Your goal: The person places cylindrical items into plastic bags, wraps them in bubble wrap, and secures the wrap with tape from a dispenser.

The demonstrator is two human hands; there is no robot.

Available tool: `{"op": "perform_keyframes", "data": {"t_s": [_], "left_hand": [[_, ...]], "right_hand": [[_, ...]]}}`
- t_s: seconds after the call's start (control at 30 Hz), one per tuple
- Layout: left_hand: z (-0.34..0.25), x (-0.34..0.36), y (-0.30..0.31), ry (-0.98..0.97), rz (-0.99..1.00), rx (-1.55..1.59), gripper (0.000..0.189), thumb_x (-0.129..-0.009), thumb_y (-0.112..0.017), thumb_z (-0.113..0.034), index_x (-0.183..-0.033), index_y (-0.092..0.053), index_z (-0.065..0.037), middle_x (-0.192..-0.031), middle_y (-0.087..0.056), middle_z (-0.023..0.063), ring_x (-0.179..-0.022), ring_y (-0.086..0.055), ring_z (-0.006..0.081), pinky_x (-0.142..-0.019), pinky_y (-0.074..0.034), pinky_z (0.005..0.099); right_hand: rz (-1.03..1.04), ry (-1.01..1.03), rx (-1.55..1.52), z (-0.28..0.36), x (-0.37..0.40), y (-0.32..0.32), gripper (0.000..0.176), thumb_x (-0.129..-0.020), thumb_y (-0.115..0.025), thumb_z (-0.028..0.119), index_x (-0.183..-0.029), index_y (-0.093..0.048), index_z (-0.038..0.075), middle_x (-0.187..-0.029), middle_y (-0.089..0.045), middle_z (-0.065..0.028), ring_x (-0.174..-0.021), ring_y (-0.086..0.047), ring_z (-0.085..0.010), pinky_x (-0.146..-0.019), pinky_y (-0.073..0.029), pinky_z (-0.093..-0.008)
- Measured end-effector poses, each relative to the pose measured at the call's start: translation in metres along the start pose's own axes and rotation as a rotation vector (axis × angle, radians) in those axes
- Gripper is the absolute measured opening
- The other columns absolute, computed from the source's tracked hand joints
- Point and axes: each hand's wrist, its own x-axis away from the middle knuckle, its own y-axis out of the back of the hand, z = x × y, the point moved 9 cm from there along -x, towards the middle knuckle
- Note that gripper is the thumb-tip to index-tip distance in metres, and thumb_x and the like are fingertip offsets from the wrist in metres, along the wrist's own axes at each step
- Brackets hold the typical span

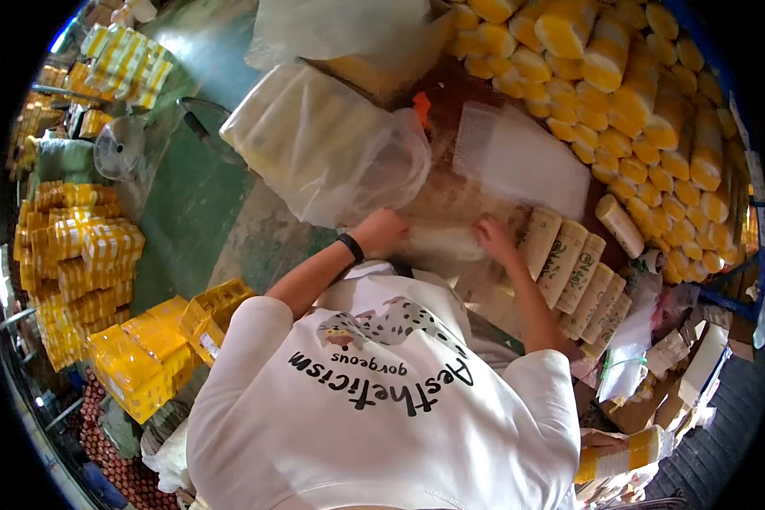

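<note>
My left hand, with a black band at the wrist, grips the left end of a pale wrapped bundle. At its other end, my right hand is closed with fingers bent. Motion blurs the bundle, so its exact contents cannot be made out. Beside my right hand lies a row of cream bundles with dark printed lettering. Just beyond my left hand rests a large translucent plastic bag over a pale block. A stack of thin whitish plastic sheets lies beyond my right hand.
Rolls with yellow bands are piled high at the far right. One cream roll lies apart. Yellow-taped packages stand at left, near a fan. Cardboard and plastic scraps clutter the right side.
</note>
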Motion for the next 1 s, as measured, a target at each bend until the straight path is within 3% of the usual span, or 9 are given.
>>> {"op": "perform_keyframes", "data": {"t_s": [0.1,0.23,0.33,0.4,0.53,0.6,0.7,0.8,1.0], "left_hand": [[0.006,0.005,0.014,0.012,-0.225,0.100,0.027,-0.078,-0.057,-0.020,-0.100,-0.059,-0.005,-0.105,-0.059,0.0199,-0.098,-0.056,0.0349,-0.079,-0.047,0.0442],[-0.016,0.016,0.025,-0.166,-0.504,-0.336,0.029,-0.079,-0.055,-0.020,-0.104,-0.060,-0.008,-0.119,-0.054,0.0142,-0.109,-0.049,0.0316,-0.087,-0.043,0.0456],[-0.045,0.001,-0.008,-0.422,-0.573,-0.211,0.047,-0.078,-0.055,-0.025,-0.121,-0.053,-0.007,-0.130,-0.045,0.0136,-0.117,-0.042,0.0314,-0.094,-0.038,0.0476],[-0.063,-0.004,-0.022,-0.374,-0.546,-0.428,0.058,-0.078,-0.056,-0.028,-0.130,-0.043,-0.005,-0.132,-0.043,0.0162,-0.118,-0.043,0.0328,-0.095,-0.037,0.0484],[-0.067,-0.018,-0.034,-0.383,-0.541,-0.577,0.070,-0.079,-0.056,-0.032,-0.138,-0.033,-0.003,-0.134,-0.042,0.0182,-0.118,-0.044,0.0330,-0.095,-0.037,0.0493],[-0.052,-0.055,-0.078,-0.424,-0.320,-0.463,0.067,-0.081,-0.055,-0.031,-0.138,-0.033,-0.005,-0.133,-0.044,0.0179,-0.117,-0.046,0.0330,-0.094,-0.038,0.0501],[-0.070,-0.056,-0.084,-0.556,-0.395,-0.452,0.063,-0.082,-0.052,-0.030,-0.138,-0.034,-0.008,-0.131,-0.047,0.0164,-0.116,-0.047,0.0325,-0.094,-0.038,0.0495],[-0.105,-0.030,-0.058,-0.618,-0.624,-0.745,0.053,-0.084,-0.048,-0.026,-0.134,-0.041,-0.011,-0.126,-0.052,0.0101,-0.113,-0.051,0.0275,-0.091,-0.040,0.0468],[-0.128,-0.074,-0.101,-0.763,-0.338,-0.555,0.047,-0.086,-0.046,-0.026,-0.132,-0.044,-0.019,-0.127,-0.052,0.0028,-0.118,-0.047,0.0249,-0.097,-0.035,0.0506]], "right_hand": [[-0.382,0.178,-0.029,0.002,0.000,0.002,0.021,-0.089,-0.054,0.021,-0.096,-0.059,0.002,-0.088,-0.057,-0.0191,-0.084,-0.055,-0.0363,-0.075,-0.044,-0.0461],[-0.301,-0.005,-0.133,-0.002,-0.005,0.004,0.021,-0.089,-0.054,0.021,-0.097,-0.060,0.003,-0.093,-0.060,-0.0201,-0.090,-0.056,-0.0370,-0.078,-0.045,-0.0446],[-0.284,-0.095,-0.205,-0.020,-0.006,-0.013,0.020,-0.089,-0.055,0.021,-0.099,-0.060,0.004,-0.094,-0.061,-0.0184,-0.088,-0.058,-0.0342,-0.076,-0.046,-0.0414],[-0.337,-0.082,-0.235,-0.010,0.002,-0.005,0.020,-0.091,-0.054,0.021,-0.098,-0.060,0.004,-0.089,-0.062,-0.0145,-0.078,-0.060,-0.0280,-0.070,-0.047,-0.0371],[-0.418,-0.091,-0.211,-0.008,0.025,-0.010,0.021,-0.090,-0.054,0.022,-0.099,-0.061,0.004,-0.090,-0.063,-0.0164,-0.076,-0.060,-0.0319,-0.069,-0.047,-0.0381],[-0.480,-0.003,-0.101,-0.011,0.037,-0.013,0.020,-0.090,-0.053,0.021,-0.099,-0.060,0.004,-0.090,-0.063,-0.0174,-0.078,-0.060,-0.0333,-0.070,-0.047,-0.0386],[-0.524,-0.126,-0.277,-0.023,0.073,-0.029,0.019,-0.090,-0.053,0.019,-0.098,-0.059,0.003,-0.087,-0.062,-0.0181,-0.080,-0.059,-0.0363,-0.069,-0.047,-0.0407],[-0.590,-0.240,-0.080,-0.053,0.107,-0.062,0.018,-0.090,-0.054,0.020,-0.095,-0.057,0.003,-0.087,-0.061,-0.0192,-0.081,-0.058,-0.0377,-0.068,-0.046,-0.0418],[-0.645,-0.513,-0.175,-0.041,0.170,-0.064,0.018,-0.090,-0.054,0.020,-0.094,-0.057,0.003,-0.083,-0.061,-0.0183,-0.076,-0.060,-0.0326,-0.067,-0.047,-0.0385]]}}
